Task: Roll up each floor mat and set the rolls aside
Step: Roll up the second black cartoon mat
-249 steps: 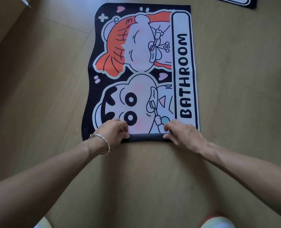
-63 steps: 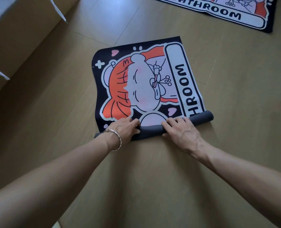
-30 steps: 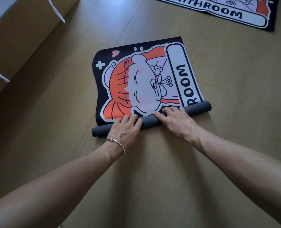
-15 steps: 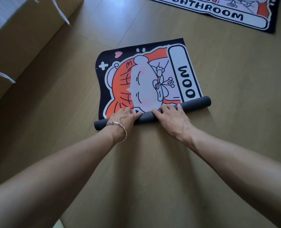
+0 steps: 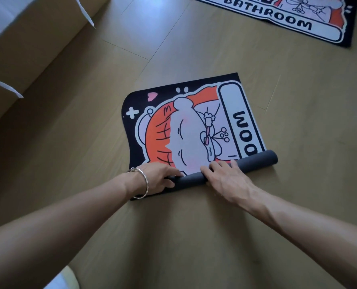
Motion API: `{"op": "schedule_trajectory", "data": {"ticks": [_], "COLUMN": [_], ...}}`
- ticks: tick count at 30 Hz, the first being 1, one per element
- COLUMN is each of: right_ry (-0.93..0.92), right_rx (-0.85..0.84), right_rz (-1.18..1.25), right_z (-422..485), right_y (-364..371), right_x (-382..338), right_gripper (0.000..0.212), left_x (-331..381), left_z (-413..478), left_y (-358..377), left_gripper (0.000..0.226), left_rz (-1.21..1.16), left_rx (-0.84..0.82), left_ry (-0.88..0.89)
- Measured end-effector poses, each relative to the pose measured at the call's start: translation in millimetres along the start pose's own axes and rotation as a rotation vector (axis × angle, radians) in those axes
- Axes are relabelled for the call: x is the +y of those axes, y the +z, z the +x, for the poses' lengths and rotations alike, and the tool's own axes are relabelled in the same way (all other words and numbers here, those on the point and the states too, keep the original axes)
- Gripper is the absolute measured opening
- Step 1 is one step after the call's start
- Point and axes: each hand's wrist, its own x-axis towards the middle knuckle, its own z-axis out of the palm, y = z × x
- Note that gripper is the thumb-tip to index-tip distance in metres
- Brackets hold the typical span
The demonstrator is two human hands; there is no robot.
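- The wooden floor [image 5: 298, 142] fills the view, its board seams running away to the far side.
- A cardboard box [image 5: 27, 42] stands at the far left, with strips of white tape [image 5: 85, 11] hanging off its edges.
- The mat [image 5: 183, 132] lies in the middle of the floor, printed side up. It shows a cartoon figure with orange hair on black, and along its right edge a white panel reads "OOM".
- A second mat [image 5: 277, 15] lies flat at the far right, well apart and cut off by the frame edge. Its word "BATHROOM" is in full view.
- The roll [image 5: 254, 162] is the mat's near end wound into a dark grey tube. It runs from near left to farther right, and its right end juts out past the hand.
- The right hand [image 5: 225, 178] rests on top of the roll at its middle. The fingers are spread apart and laid over it, with the tips reaching the flat print.
- The left hand [image 5: 158, 176] is at the roll's left end, fingers close together and curled round the tube.
- A silver bracelet [image 5: 143, 184] circles the left wrist.
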Motion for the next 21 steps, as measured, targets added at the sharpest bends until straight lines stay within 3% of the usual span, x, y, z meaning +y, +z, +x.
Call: {"op": "schedule_trajectory", "data": {"ticks": [6,9,12,14,16,21], "right_ry": [-0.05,-0.036,-0.036,-0.039,-0.039,-0.05], "right_rx": [0.225,0.13,0.074,0.069,0.053,-0.048], "right_rz": [-0.067,-0.09,-0.138,-0.129,-0.079,0.065], "right_z": [-3,0,8,17,28,45], "right_y": [7,12,6,0,-9,-27], "right_x": [-13,-19,-19,-16,-13,-6], "right_gripper": [0.061,0.072,0.068,0.062,0.051,0.036], "left_x": [-9,-4,-1,3,6,12], "left_z": [4,6,4,1,-1,3], "left_y": [2,3,6,9,12,16], "left_gripper": [0.042,0.046,0.042,0.033,0.037,0.041], "left_rz": [0.13,0.179,0.185,0.206,0.259,0.338], "left_rx": [0.103,0.13,0.207,0.354,0.479,0.334], "left_ry": [0.012,-0.036,-0.084,-0.008,0.086,-0.042]}}
